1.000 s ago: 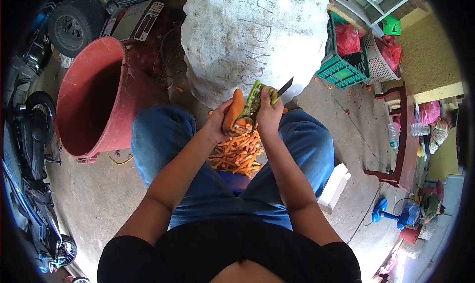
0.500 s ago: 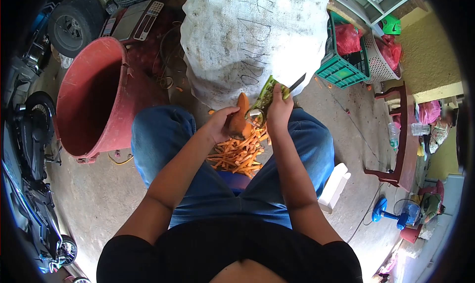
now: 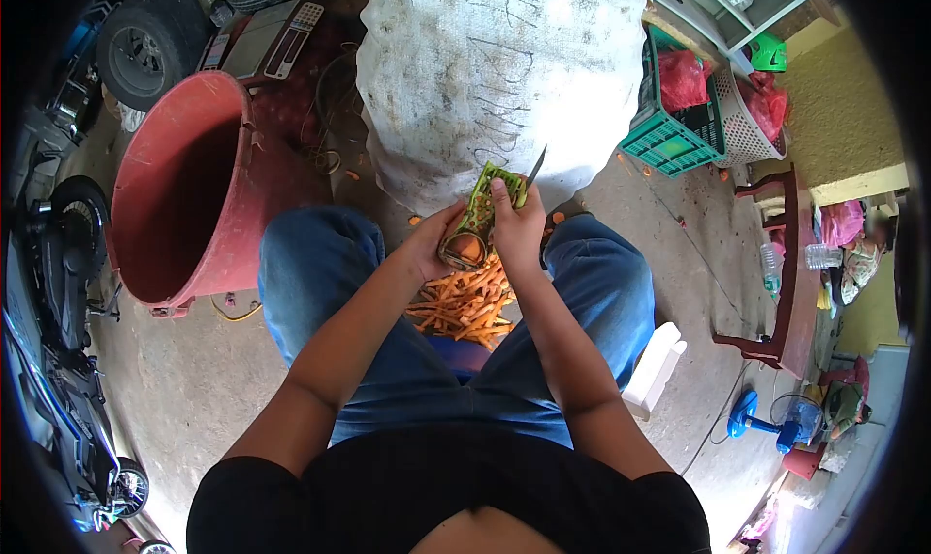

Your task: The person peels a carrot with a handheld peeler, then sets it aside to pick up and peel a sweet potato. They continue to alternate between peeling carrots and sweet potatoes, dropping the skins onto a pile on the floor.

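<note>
My left hand [image 3: 439, 244] is closed around a large orange carrot [image 3: 467, 251], held between my knees. Most of the carrot is covered by a green peeler [image 3: 481, 197] with a perforated body, which lies right over it. My right hand [image 3: 516, 226] grips this peeler, its thumb pressed along the top. A narrow dark blade [image 3: 536, 167] juts out past the right hand's fingers; where it is held is hidden. Below both hands, many orange carrot strips [image 3: 461, 307] lie heaped in a blue container [image 3: 458, 352] between my thighs.
A big white woven sack [image 3: 451, 89] stands right in front. To the left are a red tub [image 3: 175, 190], a wheel [image 3: 145, 55] and a motorbike [image 3: 73, 360]. On the right sit a green crate [image 3: 669, 137], a wooden bench [image 3: 790, 273] and a blue fan [image 3: 766, 423].
My right hand has moved left and brought the peeler over the carrot, which was mostly visible beside it before. The dark blade has moved left with it and points more upward.
</note>
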`<state>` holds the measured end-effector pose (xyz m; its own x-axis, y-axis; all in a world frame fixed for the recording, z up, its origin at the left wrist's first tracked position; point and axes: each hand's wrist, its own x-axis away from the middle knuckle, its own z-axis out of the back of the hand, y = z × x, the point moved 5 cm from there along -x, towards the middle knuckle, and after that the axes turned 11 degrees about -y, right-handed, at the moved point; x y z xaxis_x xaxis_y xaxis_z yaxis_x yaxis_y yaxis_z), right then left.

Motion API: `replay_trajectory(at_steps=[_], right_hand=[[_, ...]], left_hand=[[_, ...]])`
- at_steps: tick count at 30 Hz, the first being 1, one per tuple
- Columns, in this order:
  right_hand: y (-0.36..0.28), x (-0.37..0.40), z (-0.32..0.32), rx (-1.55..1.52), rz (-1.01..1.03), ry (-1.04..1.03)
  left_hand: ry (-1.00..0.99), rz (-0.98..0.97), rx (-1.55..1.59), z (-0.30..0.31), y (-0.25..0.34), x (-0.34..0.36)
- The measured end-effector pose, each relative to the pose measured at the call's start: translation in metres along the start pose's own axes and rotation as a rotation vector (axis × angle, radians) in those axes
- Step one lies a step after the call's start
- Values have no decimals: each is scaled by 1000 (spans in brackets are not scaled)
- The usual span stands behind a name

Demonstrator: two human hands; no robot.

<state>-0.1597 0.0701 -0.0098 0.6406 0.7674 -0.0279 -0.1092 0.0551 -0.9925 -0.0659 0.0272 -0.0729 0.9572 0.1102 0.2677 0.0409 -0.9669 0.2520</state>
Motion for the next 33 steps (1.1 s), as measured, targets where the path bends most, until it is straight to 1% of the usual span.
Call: replay_trajectory(at_steps=[1, 3, 4, 6, 9, 10, 11, 12, 13, 14, 15, 17, 18, 19, 20, 21, 22, 23, 24, 25, 26, 27, 28, 29, 32, 33], right_hand=[[-3, 1, 0, 1, 0, 1], [-14, 3, 1, 207, 99, 30], [-16, 3, 1, 208, 98, 28], [-17, 3, 3, 307, 50, 45], [-12, -5, 8, 258, 107, 46], [-12, -9, 13, 425, 184, 130], [-9, -18, 29, 371, 161, 191], [8, -34, 53, 349, 154, 295], [11, -45, 77, 463, 27, 397], [13, -53, 93, 546, 69, 490], [33, -61, 114, 517, 21, 589], [23, -58, 124, 408, -11, 620], [17, -56, 118, 363, -26, 565], [11, -50, 106, 318, -43, 506], [6, -42, 90, 181, 1, 395], [0, -34, 72, 55, 30, 328], [10, -30, 58, -19, 47, 231], [-2, -18, 40, -68, -9, 139], [-12, -8, 24, -46, -71, 61], [-11, -3, 13, 37, 55, 69], [-4, 0, 3, 0, 111, 45], [-17, 6, -4, 66, 80, 16], [-21, 8, -6, 126, 123, 16], [-24, 9, -7, 187, 167, 19], [-24, 6, 0, 282, 146, 68], [-23, 4, 2, 280, 147, 70]], left_hand=[[30, 4, -22, 2, 0, 1], [59, 6, -40, 1, -1, 3], [80, 12, -59, -3, -1, 5], [102, 17, -77, -9, 0, 6], [70, 56, -108, -14, 3, 9], [46, 90, -146, -15, 3, 10], [21, 124, -181, -17, 1, 12], [20, 122, -181, -19, -1, 17], [18, 186, -240, -21, -7, 24], [16, 252, -299, -24, -10, 29], [16, 258, -298, -30, -9, 32], [20, 250, -275, -43, -6, 35], [-46, 270, -203, -28, -6, 28], [-46, 266, -201, -26, -4, 25], [-41, 223, -169, -25, -2, 22], [-35, 182, -139, -24, 0, 19], [30, 140, -97, -18, 1, 14], [30, 139, -100, -15, 2, 12], [-38, 109, -94, -17, 4, 9], [-105, 78, -86, -18, 5, 8], [-103, 75, -86, -13, 3, 6], [-69, 35, -67, -8, 3, 4], [-36, -4, -48, -4, 3, 4], [-36, -2, -48, -2, 1, 3], [15, -5, -53, -10, 0, 5], [26, 21, -103, -13, 1, 5]])
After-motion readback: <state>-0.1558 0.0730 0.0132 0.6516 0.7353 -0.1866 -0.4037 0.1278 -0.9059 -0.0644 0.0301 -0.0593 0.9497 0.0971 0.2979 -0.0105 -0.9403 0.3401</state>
